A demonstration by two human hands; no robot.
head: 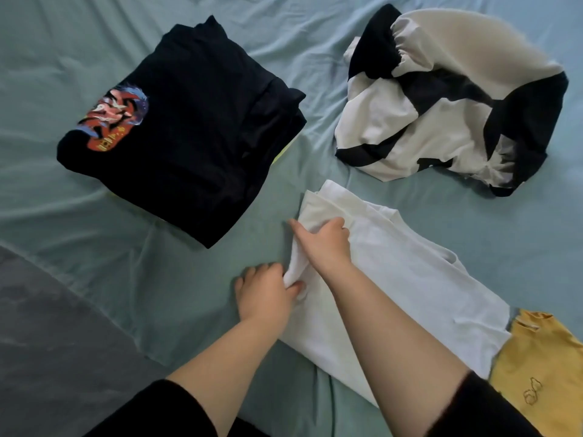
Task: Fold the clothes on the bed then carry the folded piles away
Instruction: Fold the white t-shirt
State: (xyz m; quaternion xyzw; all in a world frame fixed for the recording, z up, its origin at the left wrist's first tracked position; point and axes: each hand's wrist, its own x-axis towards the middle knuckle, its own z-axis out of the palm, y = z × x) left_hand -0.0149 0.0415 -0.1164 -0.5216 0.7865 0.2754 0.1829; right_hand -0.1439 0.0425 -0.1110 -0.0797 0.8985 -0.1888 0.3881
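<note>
So, the white garment (pixel 410 279) is laid out on the teal bed sheet (pixel 94 42), low and right of centre, partly folded lengthwise, with its near end reaching toward the bottom of the frame. Its left edge is bunched up and gripped by both hands. The left hand (pixel 268 291) is curled, and a fold of the white cloth is pinched between thumb and fingers at the lower part of that edge. The right hand (pixel 321 244) is placed a bit further up, fingers curled down over the cloth near its top corner, and the right forearm is stretched across the garment. Black sleeves (pixel 176 411) are seen at both elbows.

A folded pile of black clothes (pixel 202 137) is stacked up and to the left, apart from the white one, with a red and blue graphic print (pixel 115 118) on top. A sliver of something yellow-green (pixel 281 153) is tucked under its right side.

A crumpled black-and-white garment (pixel 451 99) is left unfolded at the upper right. A yellow garment (pixel 542 373) is spread at the lower right, just beside the white one's corner; whether it's overlapped can't be told. A grey surface (pixel 47 326) is seen bottom left.
</note>
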